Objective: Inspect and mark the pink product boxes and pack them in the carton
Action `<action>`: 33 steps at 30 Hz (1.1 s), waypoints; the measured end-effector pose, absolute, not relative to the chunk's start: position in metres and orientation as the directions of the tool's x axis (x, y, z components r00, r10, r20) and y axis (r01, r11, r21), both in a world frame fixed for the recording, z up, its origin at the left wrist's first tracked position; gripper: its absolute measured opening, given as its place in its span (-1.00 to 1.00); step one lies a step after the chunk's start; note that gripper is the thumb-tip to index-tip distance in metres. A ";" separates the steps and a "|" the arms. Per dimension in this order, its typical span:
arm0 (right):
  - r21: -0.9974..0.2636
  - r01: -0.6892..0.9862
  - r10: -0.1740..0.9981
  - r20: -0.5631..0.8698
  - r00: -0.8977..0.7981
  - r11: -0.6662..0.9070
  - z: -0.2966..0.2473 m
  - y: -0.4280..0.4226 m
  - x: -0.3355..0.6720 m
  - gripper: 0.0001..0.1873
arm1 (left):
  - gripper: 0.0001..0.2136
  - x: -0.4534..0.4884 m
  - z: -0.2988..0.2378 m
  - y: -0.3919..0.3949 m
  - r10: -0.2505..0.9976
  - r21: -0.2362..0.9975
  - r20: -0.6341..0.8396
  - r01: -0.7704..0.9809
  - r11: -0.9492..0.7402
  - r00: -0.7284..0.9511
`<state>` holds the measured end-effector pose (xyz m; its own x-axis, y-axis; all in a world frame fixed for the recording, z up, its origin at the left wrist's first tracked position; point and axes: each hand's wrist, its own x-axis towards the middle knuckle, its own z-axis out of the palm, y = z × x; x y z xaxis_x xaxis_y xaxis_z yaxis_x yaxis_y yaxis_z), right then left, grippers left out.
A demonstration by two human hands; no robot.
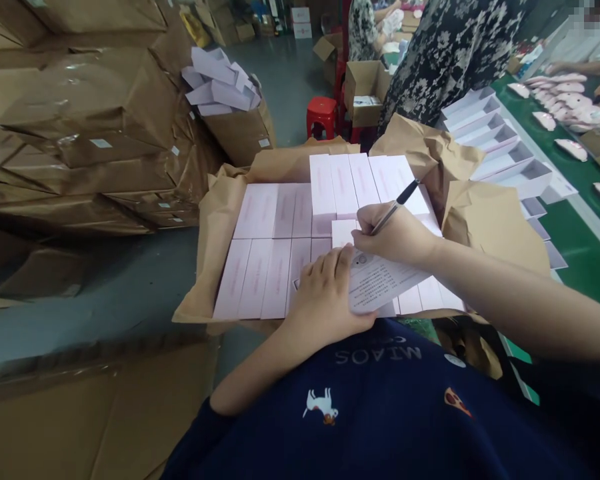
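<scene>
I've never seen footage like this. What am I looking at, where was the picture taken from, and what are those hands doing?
There's no machine here. This picture comes from a camera worn on a person's head, looking down at their own hands. The right hand holds a pen over a printed paper sheet, and the left hand rests beside that sheet. Beneath them are rows of pale pink boxes, packed in a carton lined with brown kraft paper. Brown-wrapped parcels are stacked to the left, and a green workbench lies to the right.
</scene>
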<state>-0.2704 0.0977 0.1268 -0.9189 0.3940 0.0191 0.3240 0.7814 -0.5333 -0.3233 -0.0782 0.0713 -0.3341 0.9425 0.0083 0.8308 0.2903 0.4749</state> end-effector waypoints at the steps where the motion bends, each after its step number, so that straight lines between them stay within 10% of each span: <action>1: -0.523 0.330 0.396 0.015 -0.918 0.786 0.127 0.097 -0.270 -0.63 | -0.04 -0.323 0.071 -0.078 0.943 0.473 0.012 0.833 0.288 -0.333; 13: -0.499 0.344 0.391 -0.012 -0.920 0.795 0.129 0.094 -0.272 -0.63 | -0.06 -0.322 0.070 -0.079 0.942 0.450 0.048 0.849 0.275 -0.331; 24: -0.890 -0.043 0.446 0.268 -0.854 0.454 0.117 0.110 -0.270 -0.51 | 0.03 -0.323 0.064 -0.078 0.940 0.494 0.074 0.831 0.255 -0.332; 33: -0.819 -0.287 0.454 0.527 -0.718 0.497 0.104 0.176 -0.184 -0.60 | -0.07 -0.355 0.022 -0.138 0.597 0.688 0.649 0.699 -0.195 -0.472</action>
